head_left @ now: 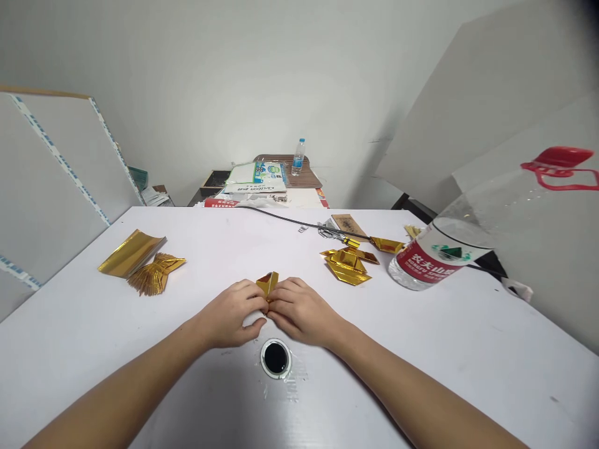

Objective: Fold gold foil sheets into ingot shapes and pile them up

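Between my two hands is a small piece of folded gold foil paper [267, 282], its upper part showing above the fingers and the rest covered. My left hand [236, 313] pinches it from the left, thumb low on the table side. From the right, my right hand [299, 310] grips the same piece with bent fingers. On the left lie a stack of flat gold foil sheets [128, 252] and a fanned, pleated gold foil piece [156, 274]. Several folded gold foil pieces [349, 265] are heaped to the right of my hands.
A round black hole with a pale rim [276, 358] sits just below my hands in the white table [210, 386]. A large water bottle with a red handle [435, 252] stands on the right. Behind the heap run a black cable [290, 219] and a brown card [349, 226].
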Available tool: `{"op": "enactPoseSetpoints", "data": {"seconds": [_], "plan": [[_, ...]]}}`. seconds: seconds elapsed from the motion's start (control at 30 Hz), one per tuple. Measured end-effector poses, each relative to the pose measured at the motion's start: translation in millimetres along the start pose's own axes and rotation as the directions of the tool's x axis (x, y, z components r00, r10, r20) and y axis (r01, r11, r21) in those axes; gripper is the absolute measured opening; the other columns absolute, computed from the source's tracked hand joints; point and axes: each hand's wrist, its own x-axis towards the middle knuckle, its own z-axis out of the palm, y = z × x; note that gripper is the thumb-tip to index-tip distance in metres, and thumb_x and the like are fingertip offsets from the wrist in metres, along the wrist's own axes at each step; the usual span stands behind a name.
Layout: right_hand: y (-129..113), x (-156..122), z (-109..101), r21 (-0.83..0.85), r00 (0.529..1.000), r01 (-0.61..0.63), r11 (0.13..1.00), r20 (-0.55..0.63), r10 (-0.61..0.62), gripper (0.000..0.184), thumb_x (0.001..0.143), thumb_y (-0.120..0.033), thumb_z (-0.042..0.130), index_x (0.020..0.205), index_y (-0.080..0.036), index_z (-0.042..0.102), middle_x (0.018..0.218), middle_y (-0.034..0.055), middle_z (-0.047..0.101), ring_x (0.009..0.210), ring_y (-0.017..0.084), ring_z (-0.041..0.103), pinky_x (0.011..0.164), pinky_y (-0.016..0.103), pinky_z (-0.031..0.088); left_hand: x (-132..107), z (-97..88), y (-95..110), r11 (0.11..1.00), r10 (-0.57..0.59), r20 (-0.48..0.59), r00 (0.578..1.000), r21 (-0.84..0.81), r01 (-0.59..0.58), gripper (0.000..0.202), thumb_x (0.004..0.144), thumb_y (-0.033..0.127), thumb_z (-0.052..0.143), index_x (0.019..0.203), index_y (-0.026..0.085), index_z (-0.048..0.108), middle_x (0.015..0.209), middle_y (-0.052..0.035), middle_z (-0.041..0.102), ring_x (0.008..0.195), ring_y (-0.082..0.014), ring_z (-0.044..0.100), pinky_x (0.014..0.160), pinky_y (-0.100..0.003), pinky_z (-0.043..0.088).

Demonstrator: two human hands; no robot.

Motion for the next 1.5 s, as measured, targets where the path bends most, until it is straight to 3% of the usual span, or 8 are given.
{"op": "enactPoseSetpoints", "data": {"seconds": [0.2, 0.4, 0.6, 0.73, 1.07, 1.2, 1.33, 1.5], "plan": [[-0.3, 0.2, 0.9, 0.040, 0.999, -0.041, 0.998, -0.011, 0.041, 0.024, 0.105, -0.028, 0.049, 0.098, -0.019, 0.070, 0.101, 0.0066, 0.071, 0.099, 0.017, 0.063, 0.096, 0.037, 0.046, 1.9, 4.0, -1.5, 0.998, 0.031, -0.020, 0.999, 0.059, -0.030, 0.011, 0.101, 0.027, 0.059, 0.100, 0.020, 0.067, 0.102, -0.0032, 0.070, 0.100, -0.0173, 0.062, 0.091, -0.033, 0.053], [2.3, -0.9, -1.1, 0.189, 0.997, -0.073, 0.979, -0.010, 0.076, 0.011, 0.098, -0.023, 0.060, 0.101, -0.022, 0.071, 0.109, 0.0036, 0.070, 0.110, 0.017, 0.063, 0.103, 0.038, 0.047, 0.9, 4.9, -4.1, 0.999, 0.041, -0.062, 0.997, 0.024, -0.040, 0.011, 0.100, 0.023, 0.059, 0.098, 0.020, 0.070, 0.101, -0.0024, 0.072, 0.098, -0.0156, 0.065, 0.091, -0.031, 0.055], [1.8, -2.5, -3.9, 0.203, 0.984, -0.177, 0.963, 0.017, 0.177, 0.011, 0.100, -0.026, 0.062, 0.101, -0.024, 0.072, 0.119, 0.0046, 0.068, 0.119, 0.019, 0.062, 0.109, 0.043, 0.044, -1.2, -6.1, -8.1, 0.987, 0.138, -0.028, 0.990, -0.078, -0.140, 0.019, 0.099, 0.019, 0.060, 0.109, 0.023, 0.075, 0.115, -0.0039, 0.075, 0.109, -0.0153, 0.069, 0.103, -0.034, 0.057], [-0.2, -3.5, -5.7, 0.238, 0.969, -0.248, 0.939, 0.051, 0.243, 0.014, 0.102, -0.028, 0.060, 0.099, -0.024, 0.073, 0.120, 0.0054, 0.068, 0.121, 0.021, 0.060, 0.112, 0.048, 0.040, -0.4, -8.6, -6.4, 0.980, 0.185, -0.018, 0.983, -0.065, -0.186, 0.022, 0.098, 0.017, 0.060, 0.112, 0.024, 0.075, 0.113, -0.0021, 0.077, 0.111, -0.0154, 0.070, 0.109, -0.035, 0.057], [-7.6, 3.3, -7.0, 0.285, 0.890, -0.454, 0.844, 0.105, 0.444, 0.012, 0.097, -0.031, 0.066, 0.091, -0.024, 0.074, 0.119, 0.0038, 0.070, 0.123, 0.024, 0.056, 0.111, 0.056, 0.032, -2.5, -13.9, 2.1, 0.991, 0.131, 0.093, 0.987, 0.021, -0.134, 0.021, 0.095, 0.015, 0.061, 0.111, 0.022, 0.073, 0.111, -0.0018, 0.078, 0.110, -0.0185, 0.071, 0.107, -0.037, 0.057], [-7.6, 3.6, -4.2, 0.285, 0.884, -0.465, 0.838, 0.095, 0.459, 0.013, 0.097, -0.031, 0.064, 0.093, -0.024, 0.075, 0.120, 0.0056, 0.070, 0.122, 0.025, 0.055, 0.110, 0.057, 0.032, -4.6, -11.2, 2.9, 0.996, 0.082, 0.100, 0.992, 0.027, -0.085, 0.026, 0.095, 0.014, 0.060, 0.116, 0.021, 0.072, 0.117, -0.0038, 0.075, 0.109, -0.0181, 0.071, 0.104, -0.034, 0.058], [-11.3, 4.9, -2.4, 0.255, 0.886, -0.462, 0.849, 0.083, 0.457, 0.014, 0.097, -0.028, 0.062, 0.093, -0.022, 0.074, 0.119, 0.0068, 0.070, 0.120, 0.025, 0.055, 0.109, 0.055, 0.032, -5.7, -9.8, 1.8, 0.994, 0.105, 0.087, 0.991, 0.004, -0.105, 0.024, 0.096, 0.013, 0.057, 0.112, 0.021, 0.073, 0.116, -0.0027, 0.075, 0.110, -0.0158, 0.070, 0.104, -0.030, 0.058], [-16.7, 8.6, -6.3, 0.227, 0.866, -0.500, 0.836, 0.114, 0.487, 0.009, 0.093, -0.022, 0.064, 0.090, -0.022, 0.072, 0.118, 0.0041, 0.070, 0.121, 0.023, 0.054, 0.111, 0.052, 0.029, -6.7, -11.0, 3.0, 0.996, 0.082, 0.124, 0.989, 0.036, -0.087, 0.024, 0.094, 0.014, 0.059, 0.113, 0.019, 0.071, 0.116, -0.0042, 0.073, 0.111, -0.0191, 0.070, 0.102, -0.034, 0.059]]}}
